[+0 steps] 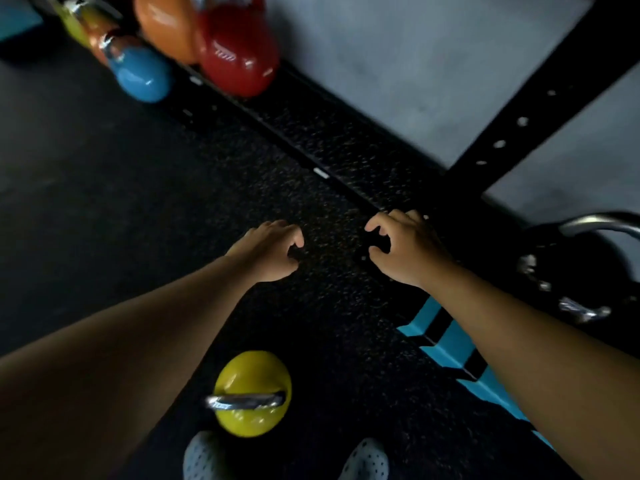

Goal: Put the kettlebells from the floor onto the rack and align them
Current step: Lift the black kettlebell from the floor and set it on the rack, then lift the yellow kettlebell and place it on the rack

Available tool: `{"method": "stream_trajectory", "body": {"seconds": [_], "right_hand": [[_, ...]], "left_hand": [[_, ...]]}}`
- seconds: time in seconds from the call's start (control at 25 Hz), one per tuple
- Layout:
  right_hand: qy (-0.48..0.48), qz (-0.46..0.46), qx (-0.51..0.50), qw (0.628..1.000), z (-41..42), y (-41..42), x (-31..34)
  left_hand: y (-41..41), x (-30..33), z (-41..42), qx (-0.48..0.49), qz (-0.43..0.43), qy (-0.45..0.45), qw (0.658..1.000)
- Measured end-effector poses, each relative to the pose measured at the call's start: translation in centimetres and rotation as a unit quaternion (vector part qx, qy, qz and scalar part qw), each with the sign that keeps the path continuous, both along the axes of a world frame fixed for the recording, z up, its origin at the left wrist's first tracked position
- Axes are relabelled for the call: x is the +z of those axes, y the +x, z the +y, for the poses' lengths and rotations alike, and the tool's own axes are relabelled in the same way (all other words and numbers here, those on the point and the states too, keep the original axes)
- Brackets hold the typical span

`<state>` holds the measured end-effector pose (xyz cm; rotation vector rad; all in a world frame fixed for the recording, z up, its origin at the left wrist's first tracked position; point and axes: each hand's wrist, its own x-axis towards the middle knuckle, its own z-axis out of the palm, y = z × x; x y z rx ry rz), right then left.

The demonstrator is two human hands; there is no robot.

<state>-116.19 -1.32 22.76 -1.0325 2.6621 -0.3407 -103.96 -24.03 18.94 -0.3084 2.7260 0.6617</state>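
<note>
A yellow kettlebell (252, 393) with a chrome handle stands on the dark rubber floor just in front of my feet. My left hand (268, 249) and my right hand (403, 247) hover above the floor ahead of it, both empty, fingers loosely curled and apart. The low black rack shelf (311, 147) runs along the grey wall. At its far left sit a red kettlebell (239, 53), an orange one (166, 26) and a blue one (142, 72), with more coloured ones behind. A black kettlebell (571, 265) with a chrome handle is at the right edge.
A black rack upright (512, 126) with holes slants up at the right. Blue and black floor markings (446, 341) lie under my right forearm. My two grey shoes (207, 455) show at the bottom edge. The picture is blurred.
</note>
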Motion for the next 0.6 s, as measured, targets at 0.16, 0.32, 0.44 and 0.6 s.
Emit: {"method": "stream_trajectory", "body": {"seconds": [0.16, 0.32, 0.44, 0.6], "right_hand": [[0.075, -0.081, 0.073, 0.991, -6.3, 6.9, -5.1], [0.147, -0.137, 0.116, 0.973, -8.8, 15.0, -11.4], [0.212, -0.188, 0.146, 0.948, -8.6, 20.5, -16.4], [0.299, -0.217, 0.198, 0.908, -6.7, 25.5, -23.1]], "left_hand": [[11.0, -4.2, -5.4, 0.024, -0.14, -0.004, 0.99], [20.2, -8.6, -6.6, 0.025, -0.224, -0.035, 0.974], [24.9, -12.0, -6.3, 0.009, -0.249, -0.035, 0.968], [27.6, -17.7, -4.5, -0.024, -0.233, -0.031, 0.972]]}}
